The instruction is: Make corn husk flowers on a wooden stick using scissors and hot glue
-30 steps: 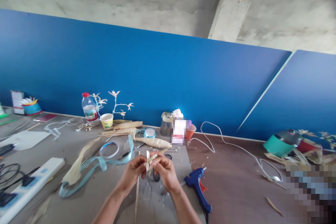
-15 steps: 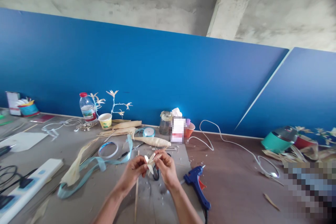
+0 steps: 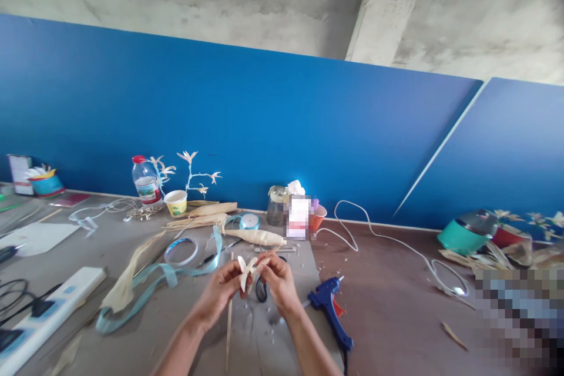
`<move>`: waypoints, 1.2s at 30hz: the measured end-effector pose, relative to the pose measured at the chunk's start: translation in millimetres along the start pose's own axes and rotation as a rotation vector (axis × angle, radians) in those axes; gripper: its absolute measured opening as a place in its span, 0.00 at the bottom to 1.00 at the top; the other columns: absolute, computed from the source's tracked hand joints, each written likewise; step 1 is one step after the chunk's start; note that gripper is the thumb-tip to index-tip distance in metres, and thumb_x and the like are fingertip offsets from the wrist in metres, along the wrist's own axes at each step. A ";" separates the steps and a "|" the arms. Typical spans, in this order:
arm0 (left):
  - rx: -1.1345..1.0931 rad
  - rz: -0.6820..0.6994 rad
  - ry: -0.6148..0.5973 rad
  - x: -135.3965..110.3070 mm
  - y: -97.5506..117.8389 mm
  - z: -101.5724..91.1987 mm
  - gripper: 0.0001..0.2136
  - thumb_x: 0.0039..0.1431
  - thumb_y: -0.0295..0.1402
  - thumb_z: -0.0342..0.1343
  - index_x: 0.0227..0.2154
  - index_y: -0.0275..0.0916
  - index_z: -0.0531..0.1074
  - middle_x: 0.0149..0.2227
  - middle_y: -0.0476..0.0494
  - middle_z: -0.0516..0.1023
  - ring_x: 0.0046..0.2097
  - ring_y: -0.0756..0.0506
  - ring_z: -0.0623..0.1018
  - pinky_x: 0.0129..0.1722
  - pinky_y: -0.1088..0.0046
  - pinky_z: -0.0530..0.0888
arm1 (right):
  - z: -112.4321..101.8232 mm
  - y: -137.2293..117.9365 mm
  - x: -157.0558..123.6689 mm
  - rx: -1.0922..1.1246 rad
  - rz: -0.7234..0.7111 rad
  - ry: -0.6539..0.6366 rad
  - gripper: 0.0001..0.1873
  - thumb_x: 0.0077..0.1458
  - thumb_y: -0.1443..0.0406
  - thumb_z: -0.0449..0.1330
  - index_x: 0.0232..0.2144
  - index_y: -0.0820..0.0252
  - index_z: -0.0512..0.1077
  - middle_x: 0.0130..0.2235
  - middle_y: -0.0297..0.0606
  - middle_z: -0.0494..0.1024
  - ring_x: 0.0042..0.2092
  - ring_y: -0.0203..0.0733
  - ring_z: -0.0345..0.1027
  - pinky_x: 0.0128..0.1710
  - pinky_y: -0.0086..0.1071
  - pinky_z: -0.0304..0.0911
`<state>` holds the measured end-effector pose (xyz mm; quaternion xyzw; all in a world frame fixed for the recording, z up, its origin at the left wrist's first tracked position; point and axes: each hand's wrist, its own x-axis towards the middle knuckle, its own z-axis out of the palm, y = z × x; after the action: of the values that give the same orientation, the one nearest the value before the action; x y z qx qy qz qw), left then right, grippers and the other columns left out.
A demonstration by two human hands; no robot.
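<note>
Between my two hands is a small cream flower of corn husk (image 3: 244, 274), its pale petals spread. My left hand (image 3: 224, 286) pinches it from the left, the fingertips partly behind the petals. From the right, my right hand (image 3: 277, 279) has thumb and fingers closed on a petal at its side. Just below my fingers lie black-handled scissors (image 3: 261, 291), partly hidden. A thin stick (image 3: 229, 335) lies on the table under my left wrist. Right of my right forearm rests a blue hot glue gun (image 3: 330, 308), nozzle pointing away from me.
Light-blue ribbon (image 3: 132, 308) and dried husks (image 3: 259, 238) lie left and ahead. A white power strip (image 3: 57, 311) is at the left. Along the blue partition (image 3: 282, 123) stand a water bottle (image 3: 147, 185), a paper cup (image 3: 177, 204) and a glass jar (image 3: 276, 207).
The flower has turned a little between my fingers, its petals now pointing more upward and left. Both hands stay in nearly the same place, still holding it.
</note>
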<state>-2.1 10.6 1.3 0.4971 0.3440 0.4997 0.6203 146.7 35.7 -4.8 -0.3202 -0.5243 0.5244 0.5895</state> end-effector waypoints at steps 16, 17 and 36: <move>-0.007 0.017 0.021 2.6 -5.9 -8.6 0.07 0.50 0.34 0.59 0.27 0.36 0.71 0.22 0.53 0.66 0.26 0.53 0.63 0.26 0.79 0.59 | 1.1 6.6 1.3 0.159 0.096 -0.035 0.08 0.41 0.64 0.63 0.18 0.61 0.69 0.24 0.31 0.67 0.22 0.30 0.54 0.22 0.25 0.50; -0.007 0.011 0.017 2.9 -6.2 -9.0 0.07 0.49 0.34 0.60 0.28 0.36 0.71 0.23 0.52 0.67 0.26 0.53 0.63 0.26 0.79 0.59 | 1.2 6.2 1.3 0.158 0.095 -0.037 0.09 0.41 0.64 0.63 0.18 0.61 0.69 0.24 0.31 0.67 0.23 0.30 0.55 0.22 0.25 0.50; -0.168 0.045 0.106 3.5 4.7 -24.5 0.06 0.50 0.31 0.60 0.27 0.36 0.68 0.26 0.51 0.73 0.22 0.57 0.65 0.25 0.80 0.59 | -4.9 18.4 6.9 -0.027 0.250 0.057 0.06 0.41 0.66 0.58 0.20 0.60 0.62 0.18 0.24 0.63 0.13 0.25 0.49 0.11 0.22 0.44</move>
<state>-25.1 20.7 -0.5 0.4241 0.3218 0.5663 0.6293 145.5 47.7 -21.1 -0.4058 -0.4701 0.5776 0.5298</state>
